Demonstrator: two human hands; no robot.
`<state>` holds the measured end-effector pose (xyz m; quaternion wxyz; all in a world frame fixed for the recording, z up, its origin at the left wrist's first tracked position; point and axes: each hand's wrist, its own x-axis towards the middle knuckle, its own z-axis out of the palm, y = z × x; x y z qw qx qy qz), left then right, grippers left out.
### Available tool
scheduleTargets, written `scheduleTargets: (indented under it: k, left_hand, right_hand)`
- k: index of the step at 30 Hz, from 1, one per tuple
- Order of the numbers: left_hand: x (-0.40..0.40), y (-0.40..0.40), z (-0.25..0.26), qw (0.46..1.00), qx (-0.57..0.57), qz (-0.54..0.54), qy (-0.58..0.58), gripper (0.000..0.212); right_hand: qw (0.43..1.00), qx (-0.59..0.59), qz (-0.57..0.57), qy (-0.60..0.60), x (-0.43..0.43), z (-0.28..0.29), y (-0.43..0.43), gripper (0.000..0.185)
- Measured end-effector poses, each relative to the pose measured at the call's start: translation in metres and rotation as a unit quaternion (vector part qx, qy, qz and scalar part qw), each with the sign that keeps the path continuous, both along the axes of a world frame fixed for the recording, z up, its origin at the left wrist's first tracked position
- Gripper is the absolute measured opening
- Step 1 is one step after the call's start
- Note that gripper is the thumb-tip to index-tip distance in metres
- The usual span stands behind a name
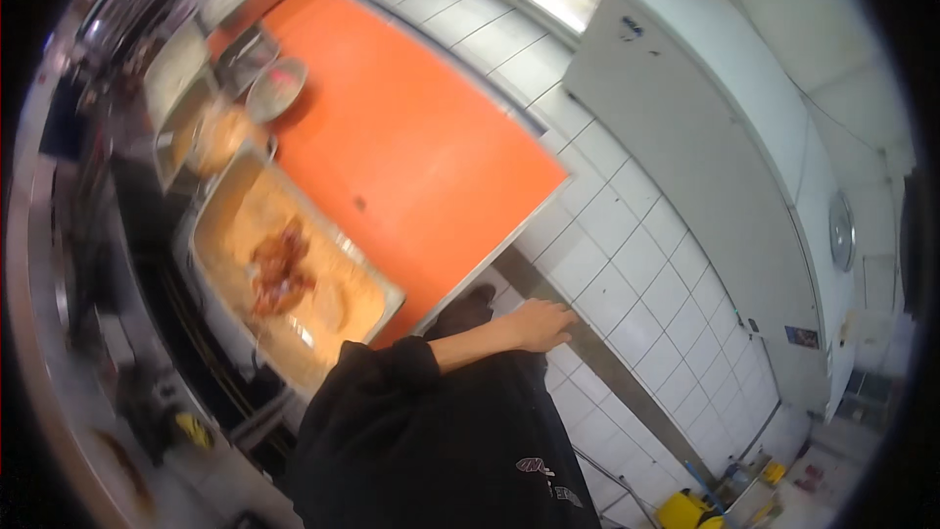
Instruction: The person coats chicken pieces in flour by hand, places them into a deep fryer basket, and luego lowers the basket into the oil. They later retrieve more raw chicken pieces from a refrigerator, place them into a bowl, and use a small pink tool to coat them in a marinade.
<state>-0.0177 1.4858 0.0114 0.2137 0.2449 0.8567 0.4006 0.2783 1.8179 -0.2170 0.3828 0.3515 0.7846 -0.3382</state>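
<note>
My left hand (543, 325) reaches out from a black sleeve, across the front of my body and past the corner of the orange worktop. It is over the tiled floor, palm down, its fingers slightly bent and apart, with nothing seen in it. My right hand is out of view. Left of the hand, a deep metal tray (374, 272) holds pale orange powder or crumbs. Several dark red-brown pieces, apparently coated meat, lie in a heap (283, 268) on the powder.
The orange worktop (411, 139) bears a metal bowl (277, 90), square metal containers (250, 55) and a clear bag of orange stuff (224, 136). Dark kitchen equipment (176, 308) stands left of the tray. A long white chest-like appliance (683, 147) lines the right; a yellow bucket (683, 510) is at lower right.
</note>
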Motion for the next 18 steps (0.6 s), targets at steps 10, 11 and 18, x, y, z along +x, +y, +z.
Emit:
scheduleTargets:
  k: [10, 11, 18]
  left_hand:
    - [-0.309, 0.07, -0.189, 0.967, -0.252, 0.034, -0.019, 0.03]
    - [-0.324, 0.079, -0.199, 0.978, -0.175, 0.068, -0.088, 0.034]
    - [-0.358, 0.07, -0.226, 0.898, -0.125, 0.384, -0.177, 0.038]
  right_hand:
    - [0.995, 0.027, 0.065, -0.072, -0.258, -0.054, 0.094, 0.024]
    - [0.992, 0.034, 0.098, -0.072, -0.284, -0.053, 0.113, 0.024]
    - [0.838, 0.046, 0.526, 0.139, -0.638, -0.062, 0.196, 0.024]
